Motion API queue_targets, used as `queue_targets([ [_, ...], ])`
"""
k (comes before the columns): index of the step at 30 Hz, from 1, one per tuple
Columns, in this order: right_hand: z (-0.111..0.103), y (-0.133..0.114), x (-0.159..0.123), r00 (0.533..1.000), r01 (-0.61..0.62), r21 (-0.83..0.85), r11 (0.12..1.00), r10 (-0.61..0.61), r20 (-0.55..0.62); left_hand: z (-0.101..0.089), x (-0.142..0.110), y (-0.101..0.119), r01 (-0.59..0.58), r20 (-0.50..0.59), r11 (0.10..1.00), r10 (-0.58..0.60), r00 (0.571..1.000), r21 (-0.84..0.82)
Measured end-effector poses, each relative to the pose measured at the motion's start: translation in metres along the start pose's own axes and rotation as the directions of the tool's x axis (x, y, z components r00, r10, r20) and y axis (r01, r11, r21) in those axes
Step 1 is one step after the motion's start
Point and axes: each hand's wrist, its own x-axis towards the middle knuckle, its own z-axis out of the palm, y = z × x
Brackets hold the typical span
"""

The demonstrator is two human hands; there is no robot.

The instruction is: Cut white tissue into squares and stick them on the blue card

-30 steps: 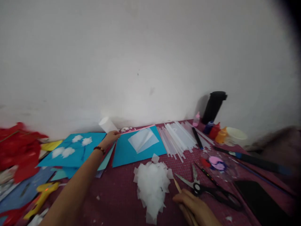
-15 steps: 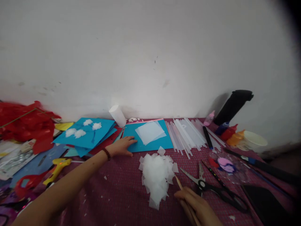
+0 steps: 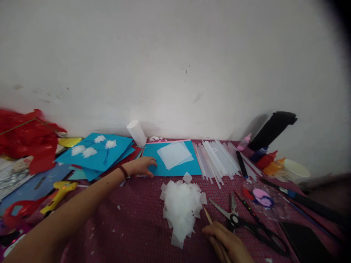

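Note:
My left hand (image 3: 141,166) lies at the left edge of a blue sheet (image 3: 193,166), fingers stretched over it and thumb apart from them. Two or so thin white squares of paper (image 3: 175,155) rest on that sheet. In my right hand (image 3: 226,241) is a pointed wooden stick (image 3: 207,215), its tip aimed at a heap of small translucent white squares (image 3: 181,210). One loose square (image 3: 187,177) sits by the heap's far side. Open-bladed scissors (image 3: 238,219) lie just right of the stick.
Blue sheets with white puffs (image 3: 95,157) and a yellow glue gun (image 3: 59,195) are on the left. White strips (image 3: 219,160), a black marker (image 3: 241,164), paint bottles (image 3: 270,160) and a phone-like dark slab (image 3: 305,243) lie right. A white roll (image 3: 137,133) stands by the wall (image 3: 175,65).
My view has shifted slightly. My left hand has moved a little left along the blue sheet's edge. The right hand still holds the stick near the heap.

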Motion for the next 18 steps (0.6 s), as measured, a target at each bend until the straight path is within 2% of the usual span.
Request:
queue_targets([
  [3, 0.002, 0.000, 0.000, 0.999, -0.030, 0.012, 0.999, 0.030, -0.039, -0.004, -0.001, 0.000, 0.021, -0.011, 1.000, -0.021, 1.000, 0.003],
  [6, 0.001, 0.000, 0.000, 0.999, -0.042, 0.024, 0.999, 0.042, -0.008, -0.006, -0.004, 0.007, 0.092, -0.064, 0.995, -0.089, 0.994, 0.040],
  [10, -0.001, 0.000, 0.001, 0.998, -0.067, 0.044, 0.997, 0.065, 0.026, 0.003, -0.001, 0.026, 0.178, -0.153, 0.979, -0.161, 0.975, 0.105],
  [13, 0.001, 0.001, 0.001, 0.995, -0.097, 0.046, 0.994, 0.096, 0.017, 0.007, 0.010, 0.043, 0.173, -0.177, 0.977, -0.149, 0.973, 0.128],
  [15, 0.002, 0.000, 0.001, 0.994, -0.107, 0.034, 0.994, 0.107, 0.005, -0.002, 0.019, 0.048, 0.163, -0.193, 0.977, -0.134, 0.972, 0.141],
  [18, 0.001, -0.003, 0.003, 0.998, -0.058, 0.007, 0.998, 0.058, 0.015, -0.038, 0.028, 0.044, 0.176, -0.253, 0.972, -0.133, 0.958, 0.157],
])
